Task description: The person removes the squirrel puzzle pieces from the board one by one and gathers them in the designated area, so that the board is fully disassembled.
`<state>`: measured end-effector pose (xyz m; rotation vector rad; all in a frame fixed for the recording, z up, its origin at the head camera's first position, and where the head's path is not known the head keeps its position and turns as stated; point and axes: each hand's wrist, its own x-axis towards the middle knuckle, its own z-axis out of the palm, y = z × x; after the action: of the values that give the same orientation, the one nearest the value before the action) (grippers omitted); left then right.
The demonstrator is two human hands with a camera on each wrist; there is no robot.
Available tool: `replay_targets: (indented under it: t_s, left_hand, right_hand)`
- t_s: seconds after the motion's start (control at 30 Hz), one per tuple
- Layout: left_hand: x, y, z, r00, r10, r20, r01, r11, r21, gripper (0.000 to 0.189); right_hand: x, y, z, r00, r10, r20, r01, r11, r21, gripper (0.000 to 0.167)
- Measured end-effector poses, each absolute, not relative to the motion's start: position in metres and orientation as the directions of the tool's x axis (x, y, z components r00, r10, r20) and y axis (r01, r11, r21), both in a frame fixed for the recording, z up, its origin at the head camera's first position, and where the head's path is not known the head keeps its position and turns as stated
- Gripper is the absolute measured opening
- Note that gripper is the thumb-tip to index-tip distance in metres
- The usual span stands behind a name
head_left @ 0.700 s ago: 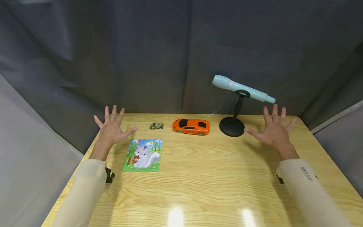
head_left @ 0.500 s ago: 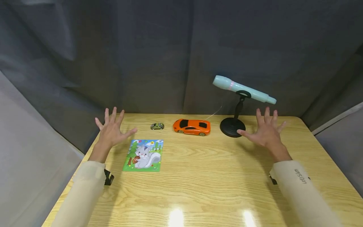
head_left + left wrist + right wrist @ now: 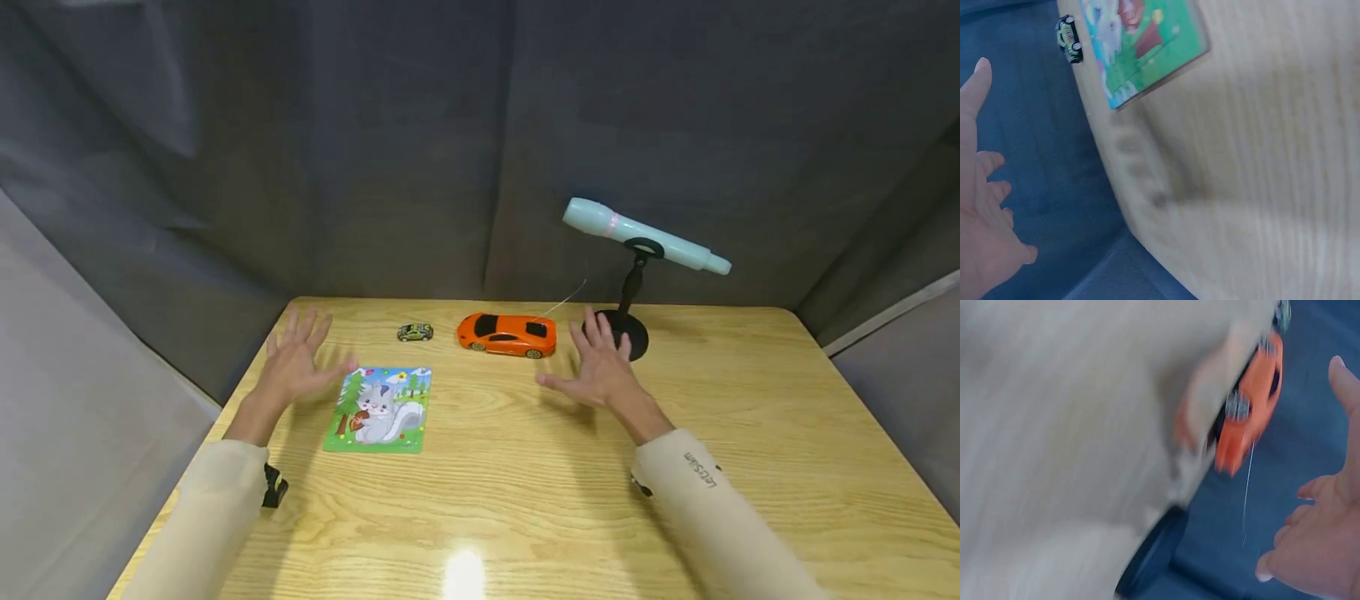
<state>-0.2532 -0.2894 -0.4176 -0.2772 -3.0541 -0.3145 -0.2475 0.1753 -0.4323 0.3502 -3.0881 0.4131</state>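
Observation:
My left hand (image 3: 296, 362) hovers above the table's left side with fingers spread, holding nothing. Beside its thumb lies a square picture board (image 3: 378, 411) showing a grey squirrel. My right hand (image 3: 597, 364) is in the air too, fingers apart and nothing in them, between an orange toy sports car (image 3: 507, 335) and the round black base of a microphone stand (image 3: 637, 333). Its fingers overlap the edge of that base in the head view. A light blue microphone (image 3: 647, 237) lies tilted in the stand's clip. A small green toy car (image 3: 415, 332) stands left of the orange one.
The wooden table (image 3: 487, 500) ends at a dark grey curtain (image 3: 397, 150) behind the toys. A thin wire antenna (image 3: 566, 301) rises from the orange car's rear. Light grey cloth (image 3: 75, 400) hangs along the left side.
My right hand has swept left from beyond the microphone stand to beside the orange car. My left hand has dropped slightly toward me. The objects have stayed in place.

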Motion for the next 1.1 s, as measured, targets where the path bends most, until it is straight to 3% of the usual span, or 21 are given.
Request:
replay_targets:
  t_s: [0.37, 0.9, 1.1]
  left_hand:
    - [-0.242, -0.284, -0.439, -0.972, 0.235, -0.028, 0.221, 0.944, 0.244, 0.09]
    - [-0.229, -0.282, -0.46, -0.953, 0.271, -0.138, 0.235, 0.943, 0.234, 0.09]
    - [-0.229, -0.28, -0.464, -0.942, 0.279, -0.188, 0.233, 0.944, 0.233, 0.088]
  right_hand:
    - [-0.237, 0.08, -0.457, -0.91, -0.411, -0.058, -0.381, 0.882, -0.279, 0.108]
    - [-0.228, -0.007, -0.458, -0.806, -0.519, -0.285, -0.43, 0.844, -0.321, 0.104]
    - [-0.223, -0.023, -0.458, -0.791, -0.525, -0.315, -0.464, 0.85, -0.25, 0.099]
